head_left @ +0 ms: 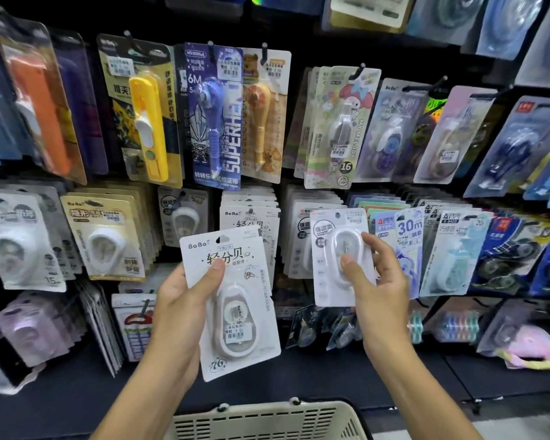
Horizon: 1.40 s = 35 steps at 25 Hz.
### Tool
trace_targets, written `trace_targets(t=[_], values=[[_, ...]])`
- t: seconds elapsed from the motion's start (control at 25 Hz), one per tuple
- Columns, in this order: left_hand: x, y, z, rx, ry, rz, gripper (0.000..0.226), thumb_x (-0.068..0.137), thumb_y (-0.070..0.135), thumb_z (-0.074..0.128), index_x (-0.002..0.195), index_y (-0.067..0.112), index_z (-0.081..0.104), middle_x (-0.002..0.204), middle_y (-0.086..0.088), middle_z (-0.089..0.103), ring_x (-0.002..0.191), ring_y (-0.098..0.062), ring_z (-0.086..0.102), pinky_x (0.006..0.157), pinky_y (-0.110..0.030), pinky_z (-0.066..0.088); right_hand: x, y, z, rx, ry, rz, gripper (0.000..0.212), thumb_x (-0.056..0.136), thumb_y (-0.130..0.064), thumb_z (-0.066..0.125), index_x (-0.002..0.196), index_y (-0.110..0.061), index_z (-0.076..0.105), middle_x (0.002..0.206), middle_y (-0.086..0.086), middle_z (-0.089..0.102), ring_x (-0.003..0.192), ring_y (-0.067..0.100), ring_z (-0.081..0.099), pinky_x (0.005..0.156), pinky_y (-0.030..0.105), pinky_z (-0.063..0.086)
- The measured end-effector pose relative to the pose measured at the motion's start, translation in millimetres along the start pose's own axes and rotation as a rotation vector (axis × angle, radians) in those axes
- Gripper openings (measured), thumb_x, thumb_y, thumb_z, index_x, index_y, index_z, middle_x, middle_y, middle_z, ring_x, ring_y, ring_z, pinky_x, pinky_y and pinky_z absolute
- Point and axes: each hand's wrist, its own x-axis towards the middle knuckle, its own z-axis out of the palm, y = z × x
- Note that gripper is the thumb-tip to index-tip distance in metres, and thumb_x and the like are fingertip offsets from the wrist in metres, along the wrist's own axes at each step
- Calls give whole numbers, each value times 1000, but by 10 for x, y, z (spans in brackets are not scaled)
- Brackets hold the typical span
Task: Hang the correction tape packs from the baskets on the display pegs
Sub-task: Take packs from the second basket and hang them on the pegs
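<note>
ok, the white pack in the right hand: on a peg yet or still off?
Cannot tell. The right hand pinches the white pack by its blister, up against the hanging row, but no peg shows through its hang hole.

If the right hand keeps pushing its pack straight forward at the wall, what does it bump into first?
Probably the row of matching white packs hanging just behind it. The right hand holds its white pack right before that stack, though depth is hard to judge here.

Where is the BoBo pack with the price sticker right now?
In the head view, the BoBo pack is low and centre, gripped by the left hand in front of the pegs, just left of the smaller white pack that the right hand holds.
</note>
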Motion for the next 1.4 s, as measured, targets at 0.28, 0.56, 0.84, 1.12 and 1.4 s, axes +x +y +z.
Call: trace_targets(t=[0.28,0.56,0.84,1.12,1.4], values=[[25,-21,18,-4,-9,13,31,80,22,69,109,12,73,106,-12,79,93,-27,77,75,-38,63,152,-166,144,46,29,129,31,80,-29,76,106,-44,69,124,-10,67,111,10,64,87,28,48],[22,14,59,2,10,15,18,91,17,64,106,15,74,103,-9,80,93,-24,77,80,-39,62,52,-122,62,-52,7,67,36,87,-27,74,116,-46,66,126,-23,63,125,7,56,102,37,48],[47,53,80,4,58,-11,18,100,16,57,106,14,73,103,-9,80,92,-22,77,82,-40,57,185,-139,141,-415,-106,69,41,96,-33,66,134,-41,54,132,-21,51,122,4,43,97,29,37],[343,54,272,199,36,33,18,102,18,59,97,17,77,97,-6,80,96,-30,76,89,-47,59,-219,-229,591,-151,-522,-71,36,89,-31,71,117,-46,55,116,-16,68,105,8,68,89,25,54],[657,104,201,486,117,103,21,95,20,63,114,31,61,105,1,72,93,-14,67,75,-31,50,11,-268,893,-96,-453,72,44,93,-13,64,123,-45,58,138,-17,54,88,-6,64,73,19,57]])
